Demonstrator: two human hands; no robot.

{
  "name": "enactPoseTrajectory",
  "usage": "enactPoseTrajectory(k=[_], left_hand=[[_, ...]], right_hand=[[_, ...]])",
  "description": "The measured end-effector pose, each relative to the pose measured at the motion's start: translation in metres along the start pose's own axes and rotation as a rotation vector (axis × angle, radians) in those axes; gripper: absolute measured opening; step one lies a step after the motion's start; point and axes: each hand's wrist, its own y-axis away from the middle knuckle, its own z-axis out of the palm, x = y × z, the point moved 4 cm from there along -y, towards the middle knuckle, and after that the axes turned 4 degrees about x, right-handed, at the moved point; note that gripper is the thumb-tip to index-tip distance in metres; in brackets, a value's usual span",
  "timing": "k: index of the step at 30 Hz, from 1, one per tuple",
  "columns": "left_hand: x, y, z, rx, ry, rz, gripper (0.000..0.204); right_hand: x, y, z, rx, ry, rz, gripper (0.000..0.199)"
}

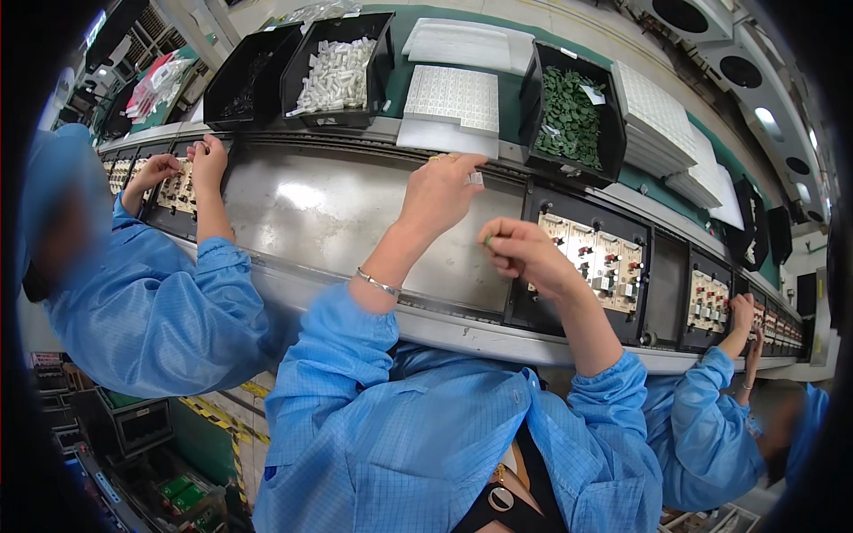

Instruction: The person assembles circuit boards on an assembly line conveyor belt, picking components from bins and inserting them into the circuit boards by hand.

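Head view shows a grey conveyor (pixel 338 213) running left-right past parts bins; left hand (pixel 440 191) pinches a small white part (pixel 476 178) at the far rail, right hand (pixel 524 253) pinches a green component (pixel 487 240), orientation indiscernible.

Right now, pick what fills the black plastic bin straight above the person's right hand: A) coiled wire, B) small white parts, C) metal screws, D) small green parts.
D: the black plastic bin above the right hand is heaped with small green parts; the small white parts sit in another bin further left.
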Motion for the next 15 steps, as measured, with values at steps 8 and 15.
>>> enactPoseTrajectory(k=[8,15], left_hand=[[-0.027,0.0,0.016,-0.1,-0.051,-0.124,0.068],[-0.046,-0.003,0.023,-0.178,0.0,-0.196,0.071]], right_hand=[[0.01,0.002,0.003,-0.095,0.784,-0.177,0.02],[0.018,0.004,0.003,-0.16,1.192,-0.177,0.027]])
